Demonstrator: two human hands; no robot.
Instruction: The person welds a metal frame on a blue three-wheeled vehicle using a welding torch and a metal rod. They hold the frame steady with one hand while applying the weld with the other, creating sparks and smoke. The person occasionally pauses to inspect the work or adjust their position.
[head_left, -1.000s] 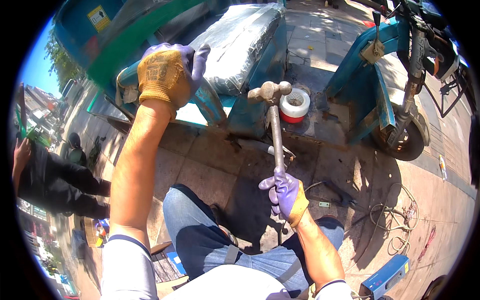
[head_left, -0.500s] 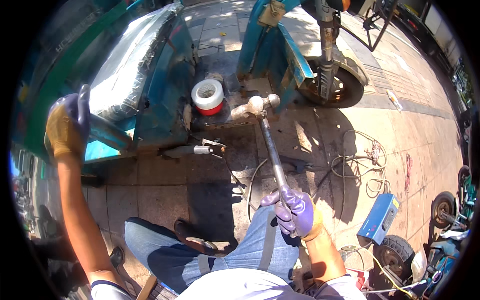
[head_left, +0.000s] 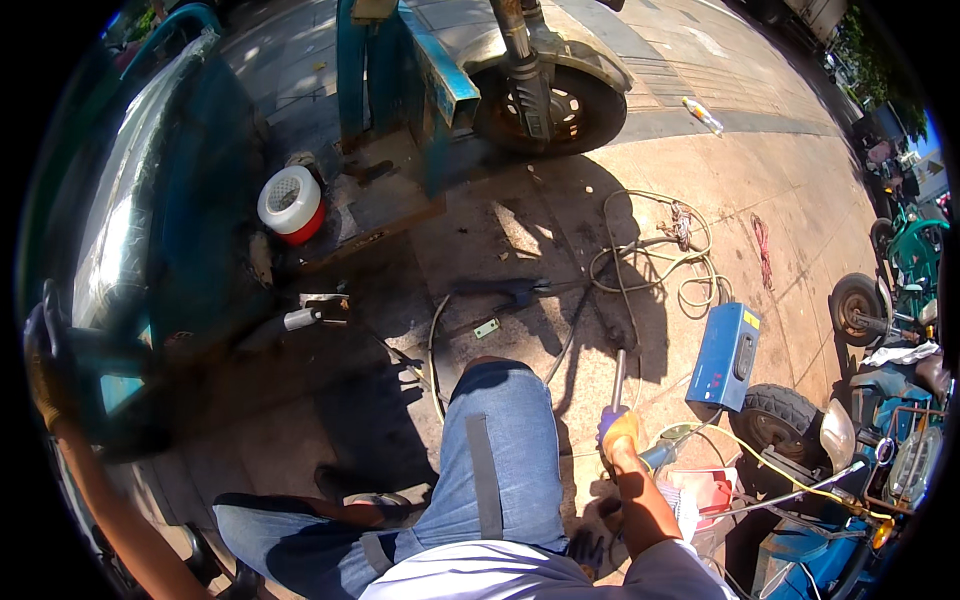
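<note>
My right hand (head_left: 618,432), in a purple and yellow glove, is closed round the metal handle of a hammer (head_left: 620,375). The hammer points away from me, its head dark in the shadow on the pavement. At the far left my left hand (head_left: 48,355), also gloved, is beside the teal metal frame (head_left: 105,345) of a vehicle, one finger pointing up. Shade and blur hide how its other fingers sit. A red round tub with a white top (head_left: 290,203) stands on the vehicle's floor. Below it a short metal piece (head_left: 318,308) sticks out.
A blue box with a display (head_left: 725,355) stands on the right, near a loose tyre (head_left: 780,425). Coiled cable (head_left: 655,262) and a dark clamp-like tool (head_left: 495,290) lie on the paving. Beyond are the front wheel (head_left: 565,110) and a bottle (head_left: 702,115). Another vehicle (head_left: 890,400) is far right.
The view has swung right, shifting the vehicle leftward. My right hand has lowered the hammer toward the right, away from the vehicle's floor. My left hand stays by the frame.
</note>
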